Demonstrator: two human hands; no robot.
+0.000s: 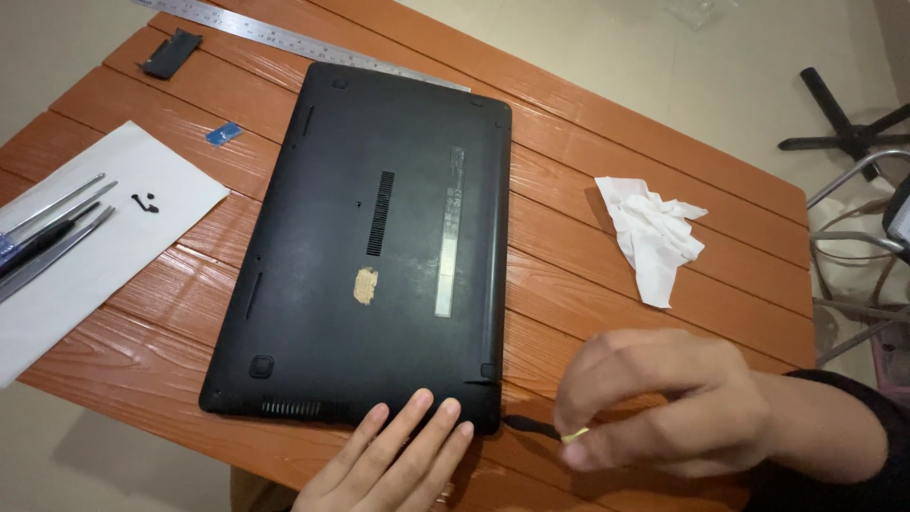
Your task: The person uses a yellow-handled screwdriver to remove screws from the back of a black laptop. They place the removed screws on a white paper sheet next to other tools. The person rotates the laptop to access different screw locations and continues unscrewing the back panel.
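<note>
A table (664, 284) of orange-brown wooden slats fills most of the view, its grain catching soft, even light. Beyond its far edge lies a pale, smooth floor (607, 47). At the upper right stands the black star-shaped base of a chair (839, 123), and below it a chrome tubular frame (853, 237).

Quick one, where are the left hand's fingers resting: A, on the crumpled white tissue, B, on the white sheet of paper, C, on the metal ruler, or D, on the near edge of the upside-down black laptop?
D: the left hand lies flat with its fingertips on the near edge of the laptop, away from the other three things.
</note>
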